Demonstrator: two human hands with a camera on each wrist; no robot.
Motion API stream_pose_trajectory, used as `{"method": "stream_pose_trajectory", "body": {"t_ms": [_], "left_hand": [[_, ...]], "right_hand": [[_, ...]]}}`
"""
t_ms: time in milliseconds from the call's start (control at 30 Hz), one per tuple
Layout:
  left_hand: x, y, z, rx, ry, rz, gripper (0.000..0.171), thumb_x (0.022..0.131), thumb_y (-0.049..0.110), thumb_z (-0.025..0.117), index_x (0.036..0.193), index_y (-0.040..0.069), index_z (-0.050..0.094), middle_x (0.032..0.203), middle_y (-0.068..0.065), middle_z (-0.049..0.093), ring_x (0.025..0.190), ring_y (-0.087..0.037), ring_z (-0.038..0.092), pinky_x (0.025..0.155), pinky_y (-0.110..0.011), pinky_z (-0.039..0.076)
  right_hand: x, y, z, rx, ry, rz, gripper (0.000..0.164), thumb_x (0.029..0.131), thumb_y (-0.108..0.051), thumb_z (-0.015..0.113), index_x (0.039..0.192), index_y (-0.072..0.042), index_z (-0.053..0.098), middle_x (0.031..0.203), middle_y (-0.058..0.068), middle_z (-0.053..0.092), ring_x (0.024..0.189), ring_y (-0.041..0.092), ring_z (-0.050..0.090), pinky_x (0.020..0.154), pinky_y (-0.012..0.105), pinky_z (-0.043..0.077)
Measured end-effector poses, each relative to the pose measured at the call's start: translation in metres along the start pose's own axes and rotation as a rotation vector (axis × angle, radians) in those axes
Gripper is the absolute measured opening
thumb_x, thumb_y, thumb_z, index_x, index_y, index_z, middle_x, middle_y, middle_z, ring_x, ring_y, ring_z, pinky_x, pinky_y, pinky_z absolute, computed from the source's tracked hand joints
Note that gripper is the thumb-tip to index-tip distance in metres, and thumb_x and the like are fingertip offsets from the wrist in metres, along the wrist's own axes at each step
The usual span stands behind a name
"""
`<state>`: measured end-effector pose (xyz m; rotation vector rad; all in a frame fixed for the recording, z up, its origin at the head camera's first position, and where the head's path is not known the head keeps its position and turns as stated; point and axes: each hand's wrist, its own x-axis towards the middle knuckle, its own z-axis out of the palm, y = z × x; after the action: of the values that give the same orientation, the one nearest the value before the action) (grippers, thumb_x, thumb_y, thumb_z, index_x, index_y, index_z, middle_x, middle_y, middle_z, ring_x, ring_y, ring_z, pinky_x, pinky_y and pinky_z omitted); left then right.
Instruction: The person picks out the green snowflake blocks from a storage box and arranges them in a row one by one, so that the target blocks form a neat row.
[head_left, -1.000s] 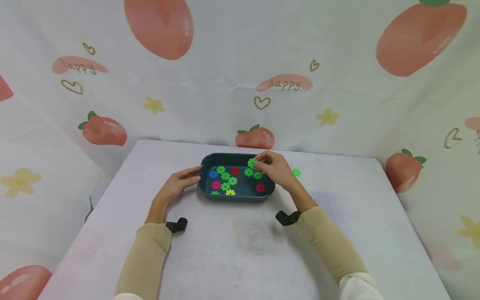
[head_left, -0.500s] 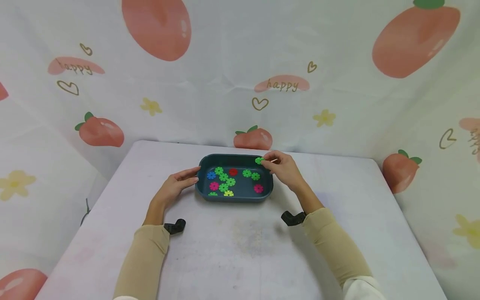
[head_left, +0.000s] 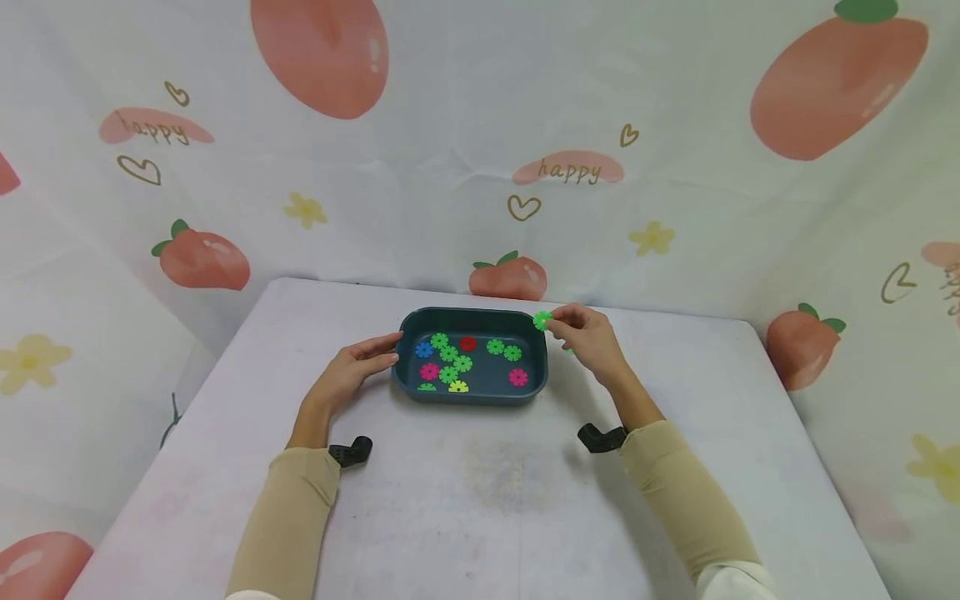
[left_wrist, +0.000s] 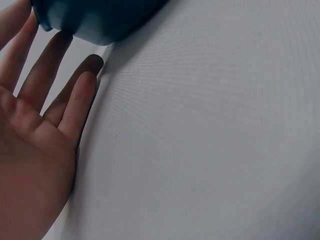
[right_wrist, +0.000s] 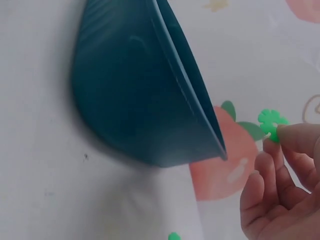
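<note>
A dark teal basin (head_left: 480, 398) stands on the table with several flower-shaped plastic snowflake discs lying in it, mostly green. Against the basin's left end my left hand (head_left: 347, 373) rests its fingertips, the fingers fairly straight; the left wrist view shows them (left_wrist: 77, 107) at the basin's wall (left_wrist: 100, 25). My right hand (head_left: 592, 340) pinches a green snowflake disc (head_left: 542, 320) between thumb and index finger, just above the basin's right rim. In the right wrist view that disc (right_wrist: 270, 122) is held up, apart from the basin's outer wall (right_wrist: 135, 90).
Another green disc (head_left: 570, 351) lies on the table right of the basin, partly hidden by my right hand. Inside the basin are also a blue disc (head_left: 424, 350), a red disc (head_left: 467, 343) and a yellow one (head_left: 458, 387). Behind the table (head_left: 480, 500) hangs a fruit-printed cloth (head_left: 420, 167).
My right hand has moved right with the green snowflake disc, from over the basin's inside to its right rim. My left hand has stayed at the basin's left end.
</note>
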<state>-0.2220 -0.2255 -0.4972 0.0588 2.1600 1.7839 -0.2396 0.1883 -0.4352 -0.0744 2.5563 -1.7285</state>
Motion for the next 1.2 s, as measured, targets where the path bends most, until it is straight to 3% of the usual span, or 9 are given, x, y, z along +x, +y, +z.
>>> {"method": "stream_pose_trajectory", "body": {"t_ms": [200,400,633,800,1033,1200], "left_hand": [[0.0,0.0,0.002,0.0,0.001,-0.004,0.063,0.093,0.04,0.075,0.149,0.02,0.054,0.161,-0.004,0.045,0.153,-0.025,0.034,0.13,-0.052,0.021],[-0.002,0.0,0.002,-0.004,0.009,-0.003,0.062,0.094,0.039,0.074,0.149,0.019,0.054,0.161,-0.005,0.045,0.153,-0.026,0.034,0.13,-0.053,0.02],[-0.001,0.001,0.001,-0.001,0.006,0.002,0.062,0.094,0.038,0.074,0.149,0.02,0.054,0.161,-0.004,0.045,0.154,-0.025,0.033,0.13,-0.052,0.02],[0.0,0.002,0.001,-0.003,0.008,0.007,0.062,0.094,0.039,0.074,0.149,0.02,0.054,0.161,-0.004,0.045,0.153,-0.024,0.034,0.13,-0.051,0.021],[-0.001,0.001,0.001,0.002,0.008,0.0,0.063,0.093,0.04,0.074,0.149,0.02,0.053,0.161,-0.004,0.045,0.154,-0.025,0.033,0.13,-0.052,0.021],[-0.001,0.002,0.001,-0.001,0.006,0.004,0.062,0.094,0.039,0.074,0.149,0.02,0.053,0.162,-0.004,0.044,0.154,-0.025,0.033,0.13,-0.052,0.021]], "right_hand": [[-0.002,0.008,-0.009,-0.018,0.027,0.017,0.031,0.098,-0.03,0.069,0.117,-0.005,0.069,0.093,0.004,0.068,0.093,0.03,0.063,0.074,0.028,0.058],[-0.002,0.014,-0.019,-0.012,0.049,0.041,0.035,0.099,-0.03,0.068,0.121,-0.003,0.068,0.088,-0.01,0.067,0.092,0.025,0.064,0.073,0.024,0.057],[-0.003,0.023,-0.033,-0.013,0.098,0.097,0.038,0.099,-0.03,0.067,0.125,-0.002,0.066,0.092,-0.005,0.067,0.086,0.012,0.062,0.074,0.021,0.057],[-0.001,0.033,-0.04,-0.029,0.133,0.098,0.037,0.098,-0.028,0.068,0.122,0.0,0.067,0.088,-0.011,0.066,0.08,0.003,0.061,0.07,0.018,0.055],[-0.002,0.045,-0.047,-0.054,0.158,0.126,0.035,0.099,-0.026,0.067,0.122,0.001,0.066,0.091,-0.003,0.068,0.08,0.005,0.061,0.068,0.019,0.055],[-0.004,0.049,-0.051,-0.115,0.18,0.152,0.036,0.1,-0.027,0.065,0.124,-0.001,0.066,0.102,0.006,0.07,0.089,0.017,0.066,0.068,0.018,0.054]]}}
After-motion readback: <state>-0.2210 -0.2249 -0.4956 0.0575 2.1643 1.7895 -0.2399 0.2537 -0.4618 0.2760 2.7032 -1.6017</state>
